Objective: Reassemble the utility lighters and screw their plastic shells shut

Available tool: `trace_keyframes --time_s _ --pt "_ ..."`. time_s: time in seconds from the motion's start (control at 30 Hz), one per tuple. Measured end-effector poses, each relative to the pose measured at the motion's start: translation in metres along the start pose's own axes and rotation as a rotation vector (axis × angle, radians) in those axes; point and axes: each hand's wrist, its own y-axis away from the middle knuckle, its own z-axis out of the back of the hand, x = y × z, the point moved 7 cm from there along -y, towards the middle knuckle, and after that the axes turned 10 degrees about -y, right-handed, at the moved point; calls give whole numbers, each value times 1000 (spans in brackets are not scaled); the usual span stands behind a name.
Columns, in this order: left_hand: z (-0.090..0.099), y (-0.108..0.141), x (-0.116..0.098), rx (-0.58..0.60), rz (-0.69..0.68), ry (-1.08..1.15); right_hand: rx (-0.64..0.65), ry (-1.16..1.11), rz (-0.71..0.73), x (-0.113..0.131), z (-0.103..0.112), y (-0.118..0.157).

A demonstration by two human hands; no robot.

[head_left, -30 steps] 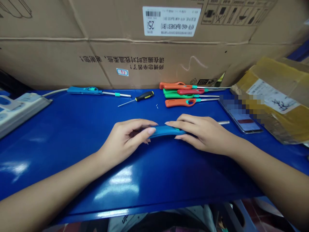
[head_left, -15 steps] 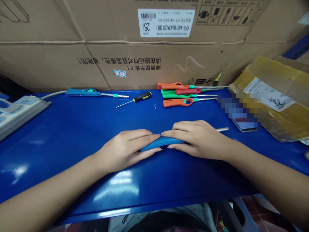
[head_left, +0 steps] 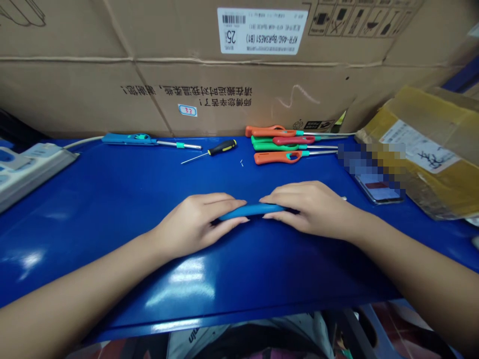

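Both hands grip one blue long-nosed lighter (head_left: 253,210) over the front middle of the blue table. My left hand (head_left: 200,219) pinches the handle's left end between thumb and fingers. From the other side, my right hand (head_left: 312,207) closes on its right part, covering much of it. Only the tip of its metal tube (head_left: 344,198) shows past the right hand. Beyond the hands lies a screwdriver (head_left: 222,147) with a black and yellow handle, and near it are a few tiny screws (head_left: 241,162).
Several orange, green and red lighters (head_left: 277,157) lie at the back. Another blue lighter (head_left: 129,139) rests at back left, near a white power strip (head_left: 33,167). A phone (head_left: 381,192) and a taped carton (head_left: 422,144) are at right. A large cardboard box (head_left: 93,99) stands behind.
The blue lighter has turned in my hands, so its narrow edge faces me more. My fingertips have moved slightly apart along it. The view has shifted a little.
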Motion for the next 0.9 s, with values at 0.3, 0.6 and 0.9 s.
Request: trace_keyframes --time_s 0.3,0.6,0.9 --pt "2 2 33 6 114 -119 -29 235 -98 -12 15 4" --pt "11 1 23 -59 138 -134 -118 306 -65 -9 22 3" --pt "4 1 6 -85 182 30 -108 63 91 7 4 -3"
